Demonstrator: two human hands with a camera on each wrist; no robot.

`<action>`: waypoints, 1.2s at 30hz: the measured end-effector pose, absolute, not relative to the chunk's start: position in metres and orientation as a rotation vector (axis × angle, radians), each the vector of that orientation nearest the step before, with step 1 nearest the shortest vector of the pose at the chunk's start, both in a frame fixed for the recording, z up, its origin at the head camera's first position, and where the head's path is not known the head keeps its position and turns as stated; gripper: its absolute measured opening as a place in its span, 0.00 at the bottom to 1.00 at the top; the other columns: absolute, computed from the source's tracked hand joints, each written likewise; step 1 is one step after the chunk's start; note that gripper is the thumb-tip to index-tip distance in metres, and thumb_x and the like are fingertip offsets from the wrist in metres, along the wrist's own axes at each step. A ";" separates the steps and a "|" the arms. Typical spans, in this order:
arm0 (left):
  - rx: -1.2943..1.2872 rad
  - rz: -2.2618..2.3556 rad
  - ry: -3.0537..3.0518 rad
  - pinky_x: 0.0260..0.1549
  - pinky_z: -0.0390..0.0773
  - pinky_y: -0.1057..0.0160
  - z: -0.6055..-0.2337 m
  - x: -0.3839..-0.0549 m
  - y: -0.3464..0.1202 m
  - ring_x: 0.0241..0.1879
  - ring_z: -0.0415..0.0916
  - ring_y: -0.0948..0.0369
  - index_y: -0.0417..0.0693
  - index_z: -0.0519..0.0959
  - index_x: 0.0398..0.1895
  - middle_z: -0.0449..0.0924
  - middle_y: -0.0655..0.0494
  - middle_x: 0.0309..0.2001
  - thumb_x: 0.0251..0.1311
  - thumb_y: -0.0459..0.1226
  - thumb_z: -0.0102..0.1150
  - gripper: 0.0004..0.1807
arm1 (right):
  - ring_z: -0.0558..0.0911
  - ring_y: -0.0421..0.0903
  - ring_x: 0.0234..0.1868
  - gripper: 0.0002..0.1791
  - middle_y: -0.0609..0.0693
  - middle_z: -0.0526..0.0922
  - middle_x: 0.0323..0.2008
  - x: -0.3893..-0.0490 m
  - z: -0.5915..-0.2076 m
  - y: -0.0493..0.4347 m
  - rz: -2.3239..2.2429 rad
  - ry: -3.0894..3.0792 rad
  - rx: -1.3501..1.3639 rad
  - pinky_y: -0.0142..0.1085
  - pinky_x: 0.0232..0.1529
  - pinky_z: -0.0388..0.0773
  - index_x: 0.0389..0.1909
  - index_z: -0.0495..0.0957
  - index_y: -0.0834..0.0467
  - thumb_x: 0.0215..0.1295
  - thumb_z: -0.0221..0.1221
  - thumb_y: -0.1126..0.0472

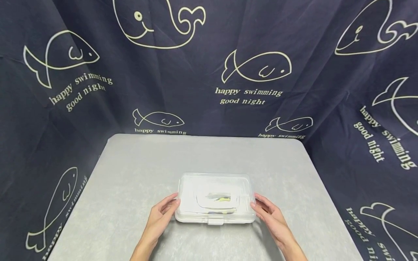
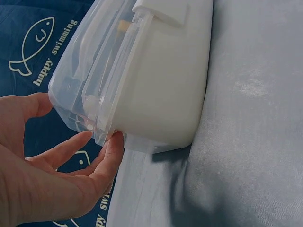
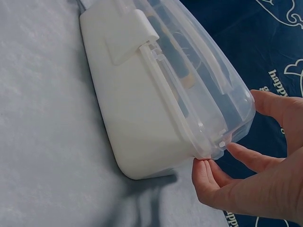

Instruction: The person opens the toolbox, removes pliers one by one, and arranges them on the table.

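A white plastic storage box point(image 2: 161, 80) with a clear lid point(image 1: 189, 186) stands on the table in front of me. Its lid is down, and a white latch point(image 1: 216, 221) sits at the middle of the near side. My left hand point(image 1: 160, 216) grips the left end, thumb against the lid and fingertips under the rim. At the opposite end my right hand point(image 1: 271, 218) holds the box the same way, as the right wrist view shows. Through the lid, something yellow and dark point(image 1: 223, 199) is visible inside; its kind is unclear.
The grey-covered table point(image 1: 137, 163) reaches back to a dark blue curtain point(image 1: 202, 79) printed with white fish and lettering. The curtain also hangs along the left and right sides of the table.
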State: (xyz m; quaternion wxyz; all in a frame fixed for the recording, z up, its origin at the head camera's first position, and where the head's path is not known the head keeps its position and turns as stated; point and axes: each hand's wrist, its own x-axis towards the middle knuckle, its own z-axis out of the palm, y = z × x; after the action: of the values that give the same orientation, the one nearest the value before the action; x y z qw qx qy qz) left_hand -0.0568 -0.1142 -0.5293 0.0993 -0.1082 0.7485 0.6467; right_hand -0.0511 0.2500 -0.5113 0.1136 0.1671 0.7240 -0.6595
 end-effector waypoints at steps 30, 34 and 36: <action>-0.306 1.882 2.309 0.58 0.76 0.46 -0.525 -0.057 -0.112 0.60 0.77 0.52 0.49 0.77 0.67 0.79 0.49 0.62 0.66 0.56 0.65 0.32 | 0.77 0.37 0.58 0.31 0.57 0.75 0.66 -0.041 -0.507 0.245 -1.836 2.336 0.449 0.23 0.55 0.71 0.70 0.71 0.59 0.71 0.65 0.52; -0.287 1.889 2.314 0.57 0.76 0.46 -0.526 -0.057 -0.112 0.59 0.77 0.52 0.46 0.77 0.67 0.78 0.48 0.63 0.68 0.53 0.65 0.31 | 0.77 0.38 0.58 0.30 0.54 0.75 0.66 -0.039 -0.505 0.244 -1.812 2.358 0.464 0.24 0.56 0.71 0.69 0.73 0.57 0.70 0.66 0.50; -0.278 1.892 2.314 0.57 0.76 0.45 -0.525 -0.057 -0.112 0.59 0.76 0.51 0.45 0.76 0.68 0.78 0.47 0.64 0.68 0.52 0.65 0.31 | 0.77 0.38 0.57 0.30 0.54 0.75 0.66 -0.038 -0.504 0.244 -1.807 2.372 0.468 0.25 0.55 0.71 0.69 0.73 0.56 0.70 0.67 0.50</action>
State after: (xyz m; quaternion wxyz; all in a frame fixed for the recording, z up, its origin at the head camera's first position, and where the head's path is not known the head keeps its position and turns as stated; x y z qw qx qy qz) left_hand -0.0570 -0.1116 -0.5251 0.0699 -0.0924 0.7690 0.6287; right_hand -0.0384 0.2440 -0.5045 0.0615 0.1549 0.7843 -0.5976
